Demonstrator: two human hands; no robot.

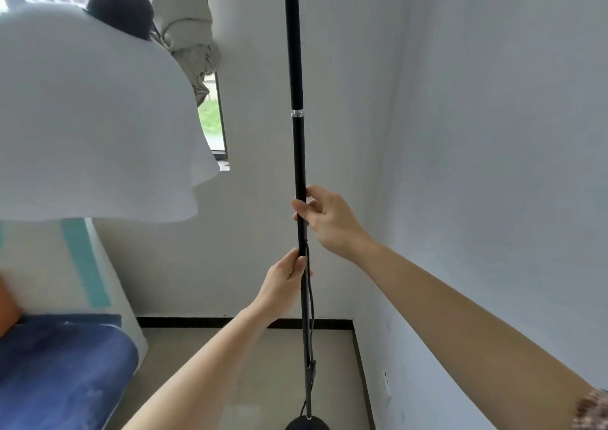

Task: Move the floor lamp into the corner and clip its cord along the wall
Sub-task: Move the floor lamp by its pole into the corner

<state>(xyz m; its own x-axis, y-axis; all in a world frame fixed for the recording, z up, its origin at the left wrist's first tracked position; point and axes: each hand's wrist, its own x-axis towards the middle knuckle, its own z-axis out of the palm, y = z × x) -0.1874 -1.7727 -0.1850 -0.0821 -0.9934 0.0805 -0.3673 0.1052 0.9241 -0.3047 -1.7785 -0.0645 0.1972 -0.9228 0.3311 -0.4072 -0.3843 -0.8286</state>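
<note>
— Walls [493,133] met where?
— Just behind the upright floor lamp [297,149]; its base sat on the tan floor [250,363].
— Hands?
— Left hand [283,284] and right hand [329,222] both closed around its pole, cord [311,298] hanging alongside.

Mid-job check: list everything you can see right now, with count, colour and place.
lamp pole: one, black, upright, centre
lamp base: one, black, floor, bottom edge
cord: one, black, hanging beside the pole
lampshade: one, white, upper left
mattress: one, blue, lower left
window: one, behind the shade
clothes: hanging at the window, black and beige
skirting: black, foot of the far wall
wall socket: one, white, right wall
hands: left hand and right hand, both gripping the pole
</note>
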